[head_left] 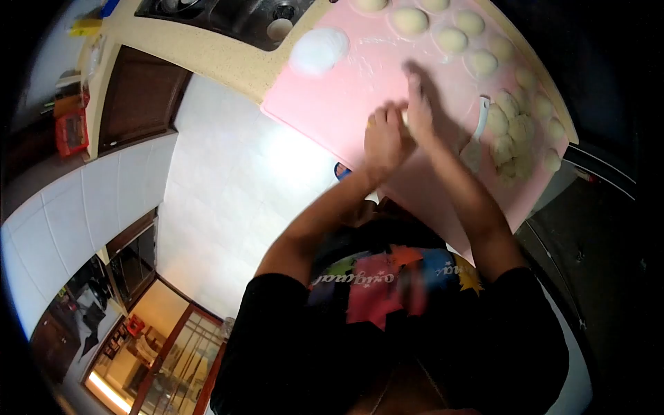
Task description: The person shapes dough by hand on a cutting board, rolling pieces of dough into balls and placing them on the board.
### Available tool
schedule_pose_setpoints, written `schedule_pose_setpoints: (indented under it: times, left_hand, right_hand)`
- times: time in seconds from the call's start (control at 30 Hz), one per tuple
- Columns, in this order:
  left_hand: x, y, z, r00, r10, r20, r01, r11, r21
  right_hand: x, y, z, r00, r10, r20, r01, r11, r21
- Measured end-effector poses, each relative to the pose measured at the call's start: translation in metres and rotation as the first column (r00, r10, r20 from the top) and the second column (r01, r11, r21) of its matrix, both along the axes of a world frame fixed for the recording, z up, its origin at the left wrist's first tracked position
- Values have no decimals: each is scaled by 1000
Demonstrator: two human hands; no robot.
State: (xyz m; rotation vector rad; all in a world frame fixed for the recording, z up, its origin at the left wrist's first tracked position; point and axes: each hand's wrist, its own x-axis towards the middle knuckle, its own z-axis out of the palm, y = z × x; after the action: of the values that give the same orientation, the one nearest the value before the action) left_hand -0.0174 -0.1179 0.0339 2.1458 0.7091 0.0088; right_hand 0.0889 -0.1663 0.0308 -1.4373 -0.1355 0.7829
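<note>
My left hand [387, 138] is curled, its knuckles up, over the pink mat [311, 114]. A small pale piece of dough [405, 117] shows between my two hands, mostly covered by the left fingers. My right hand [420, 107] stands on edge against the left one, its fingers stretched out forward and slightly blurred. To the right lie a white-handled scraper [483, 117], its far end hard to make out, and a heap of cut dough pieces [510, 135]. Round dough balls [453, 40] are spread over the far right part of the mat.
A white mound [319, 50], apparently flour, sits at the mat's far left. Beyond it a sink [252, 21] is set into the beige counter [228, 66]. Pale floor tiles [221, 166] extend to the left. My torso is close against the counter side.
</note>
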Motion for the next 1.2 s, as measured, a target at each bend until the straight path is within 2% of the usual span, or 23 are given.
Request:
schedule_pose_setpoints:
  times: [0.03, 0.07, 0.1, 0.17, 0.2, 0.27, 0.33, 0.37, 0.5, 0.6, 0.63, 0.67, 0.73, 0.77, 0.83, 0.87, 0.9, 0.93, 0.97, 1.03, 1.07, 1.13, 1.2]
  left_hand:
    - [-20, -12, -24, 997, -29, 75, 24, 997, 74]
    - [-31, -18, -38, 987, -63, 148, 40, 988, 150]
    - [-39, -15, -35, 987, -58, 150, 34, 988, 153]
    - [-53, 7, -31, 945, -164, 283, 182, 983, -38]
    - [-54, 22, -28, 947, -156, 283, 174, 984, -39]
    - [-33, 65, -23, 976, -151, 156, 85, 926, 368]
    - [-6, 93, -25, 999, -47, -24, 53, 852, 521]
    - [10, 104, -31, 991, -25, -129, 91, 840, 535]
    - [65, 131, -46, 994, -69, -83, 106, 777, 621]
    - [93, 130, -54, 978, -179, -108, 208, 774, 597]
    - [95, 128, -56, 941, -297, -162, 328, 684, 651]
    - [87, 121, -59, 941, -295, -165, 329, 688, 647]
    - [56, 108, -47, 742, -655, -142, 619, 588, 522]
    - [40, 105, -42, 744, -652, -148, 618, 587, 523]
    - [8, 99, -34, 674, -738, -43, 717, 639, 277]
    - [-4, 95, -31, 675, -737, -44, 717, 640, 275]
    - [-15, 90, -29, 802, -574, 166, 559, 819, 128]
    - [-26, 84, -24, 879, -346, 329, 387, 920, -65]
    - [-33, 70, -18, 910, -277, 308, 321, 942, -99]
    - [-41, 45, -19, 933, -267, 240, 293, 953, -77]
    - [-42, 38, -22, 952, -247, 180, 258, 965, -42]
    - [-40, 31, -25, 951, -218, 217, 220, 975, 19]
    - [-38, 29, -21, 985, 34, 168, -14, 993, -117]
  right_hand:
    - [-15, -22, -35, 829, 221, 514, -14, 927, -375]
    - [-22, -33, -54, 395, 541, 742, 188, 743, -642]
    - [-23, -33, -51, 390, 541, 745, 186, 746, -639]
    - [-16, -27, -45, 327, 529, 784, 189, 776, -602]
    - [-12, -26, -43, 322, 532, 783, 182, 777, -603]
    - [3, -20, -44, 371, 461, 806, 100, 843, -528]
    - [8, -23, -45, 350, 475, 807, 66, 847, -527]
    - [9, -25, -46, 358, 474, 804, 37, 853, -520]
    - [10, -26, -45, 363, 427, 828, -16, 892, -453]
    - [10, -23, -46, 373, 309, 875, 6, 942, -336]
    - [8, -23, -45, 366, 237, 900, 41, 962, -270]
    - [7, -25, -43, 369, 241, 898, 37, 961, -274]
    - [5, -24, -39, 402, 257, 879, 44, 953, -299]
    - [5, -23, -38, 404, 253, 879, 40, 955, -294]
    - [4, -24, -35, 429, 233, 873, 25, 963, -270]
    - [4, -24, -34, 431, 234, 872, 23, 963, -270]
    - [3, -23, -30, 427, 278, 861, 27, 947, -319]
    - [1, -22, -28, 427, 319, 846, 34, 929, -367]
    - [-1, -20, -27, 437, 318, 841, 39, 928, -371]
    - [1, -13, -28, 299, 409, 862, -8, 904, -427]
    - [2, -8, -28, 304, 408, 861, 1, 904, -428]
    - [3, 5, -27, 218, 542, 812, 128, 809, -574]
    - [15, 17, -40, 253, 493, 833, 159, 828, -538]
